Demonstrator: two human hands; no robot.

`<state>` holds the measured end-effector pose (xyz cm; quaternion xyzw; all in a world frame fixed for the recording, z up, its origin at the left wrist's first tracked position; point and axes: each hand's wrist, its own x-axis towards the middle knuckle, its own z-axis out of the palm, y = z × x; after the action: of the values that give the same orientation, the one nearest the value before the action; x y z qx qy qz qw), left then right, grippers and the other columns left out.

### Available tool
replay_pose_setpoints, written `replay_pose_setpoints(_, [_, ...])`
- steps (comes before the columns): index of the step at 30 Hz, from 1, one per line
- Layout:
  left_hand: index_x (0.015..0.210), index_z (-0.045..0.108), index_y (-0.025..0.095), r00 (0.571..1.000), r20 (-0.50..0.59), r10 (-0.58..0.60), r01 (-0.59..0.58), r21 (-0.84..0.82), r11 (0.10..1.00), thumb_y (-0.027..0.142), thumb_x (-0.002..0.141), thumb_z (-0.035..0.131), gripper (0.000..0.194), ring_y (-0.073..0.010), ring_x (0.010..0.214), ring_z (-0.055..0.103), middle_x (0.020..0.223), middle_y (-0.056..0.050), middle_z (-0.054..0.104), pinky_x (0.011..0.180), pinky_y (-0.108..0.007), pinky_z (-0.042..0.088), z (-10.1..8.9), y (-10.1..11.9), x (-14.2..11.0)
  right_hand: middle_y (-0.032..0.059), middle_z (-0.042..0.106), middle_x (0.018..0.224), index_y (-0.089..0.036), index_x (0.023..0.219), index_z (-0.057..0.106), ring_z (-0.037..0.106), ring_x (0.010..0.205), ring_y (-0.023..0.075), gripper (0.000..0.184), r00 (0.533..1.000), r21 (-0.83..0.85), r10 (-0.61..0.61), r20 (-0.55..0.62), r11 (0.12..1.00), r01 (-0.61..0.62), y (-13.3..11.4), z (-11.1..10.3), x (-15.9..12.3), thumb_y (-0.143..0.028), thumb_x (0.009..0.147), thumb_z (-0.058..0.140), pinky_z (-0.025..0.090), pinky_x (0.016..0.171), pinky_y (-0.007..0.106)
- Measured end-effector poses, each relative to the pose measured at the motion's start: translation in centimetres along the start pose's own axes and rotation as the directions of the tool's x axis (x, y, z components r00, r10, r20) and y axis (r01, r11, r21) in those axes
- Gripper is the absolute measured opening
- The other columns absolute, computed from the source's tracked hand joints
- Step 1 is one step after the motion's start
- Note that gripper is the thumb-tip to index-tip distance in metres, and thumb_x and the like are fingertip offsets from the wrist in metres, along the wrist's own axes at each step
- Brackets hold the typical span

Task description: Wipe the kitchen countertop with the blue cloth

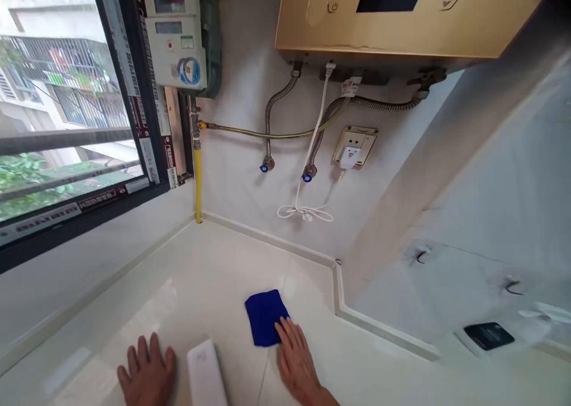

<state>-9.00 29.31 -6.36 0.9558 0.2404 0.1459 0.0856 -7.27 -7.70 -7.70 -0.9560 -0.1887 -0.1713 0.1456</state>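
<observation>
My left hand (149, 373) lies palm down on the glossy pale countertop (200, 269), its fingers spread and nothing in it. To its right is a long white box-shaped object (206, 373) with faint print, cut off by the lower frame edge; the hand appears apart from it. A folded dark blue cloth (266, 317) lies flat on the surface. The fingertips of my right hand (297, 358) rest on that cloth's lower right edge, with the fingers stretched out. Whether the right thumb touches the cloth, I cannot tell.
A gold water heater (388, 34) with hoses hangs overhead. White cord (306, 209) dangles below the socket (357, 144). A gas meter (176, 37) and yellow pipe (198, 186) stand by the window (66, 84). A raised edge strip (267, 237) borders the counter. Right: a black-topped item (489, 336).
</observation>
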Motion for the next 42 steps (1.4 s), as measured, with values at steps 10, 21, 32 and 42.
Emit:
replay_pose_setpoints(10, [0.145, 0.038, 0.008, 0.999, 0.039, -0.01, 0.013, -0.077, 0.997, 0.044, 0.093, 0.013, 0.068, -0.0369, 0.151, 0.012, 0.158, -0.02, 0.026, 0.122, -0.063, 0.011, 1.1, -0.4, 0.1, 0.0084, 0.002, 0.164, -0.021, 0.157, 0.012, 0.002, 0.152, 0.0322, 0.076, 0.918, 0.089, 0.087, 0.387, 0.987, -0.131, -3.5, 2.1, 4.2, -0.036, 0.092, 0.049, 0.016, 0.123, 0.062])
replay_pose_setpoints(21, [0.142, 0.046, 0.013, 0.804, 0.135, 0.579, -0.474, -0.442, 0.761, 0.036, 0.096, 0.028, 0.055, -0.0249, 0.145, 0.035, 0.152, -0.014, 0.043, 0.123, -0.045, 0.034, 2.4, 4.8, 7.6, 0.0101, 0.047, 0.151, -0.025, 0.151, 0.038, 0.04, 0.143, 0.0241, 0.053, 0.992, 0.068, 0.066, -0.11, 0.996, -0.058, 2.9, 2.6, 1.6, -0.023, 0.098, 0.03, 0.039, 0.117, 0.055])
replay_pose_setpoints(32, [0.147, 0.038, 0.025, 0.613, 0.091, 0.785, -0.67, -0.467, 0.577, 0.039, 0.096, 0.047, 0.054, -0.0308, 0.143, 0.037, 0.154, -0.015, 0.039, 0.118, -0.053, 0.041, 3.3, 15.1, 10.3, 0.0063, 0.042, 0.155, -0.027, 0.156, 0.021, 0.042, 0.141, 0.0256, 0.06, 0.985, -0.25, 0.104, -0.14, 0.959, -0.137, 9.4, 2.3, -3.0, -0.035, 0.099, 0.038, 0.045, 0.11, 0.049])
replay_pose_setpoints(42, [0.133, 0.049, 0.019, 0.7, 0.314, 0.642, -0.42, -0.545, 0.725, 0.026, 0.089, 0.054, 0.045, -0.0266, 0.121, 0.054, 0.127, -0.013, 0.058, 0.107, -0.044, 0.048, 4.1, 19.2, 8.8, 0.008, 0.046, 0.152, -0.026, 0.153, 0.031, 0.044, 0.139, 0.0284, 0.058, 0.988, -0.164, 0.115, -0.099, 0.978, -0.13, 10.5, 1.9, -3.8, -0.04, 0.098, 0.04, 0.043, 0.11, 0.053])
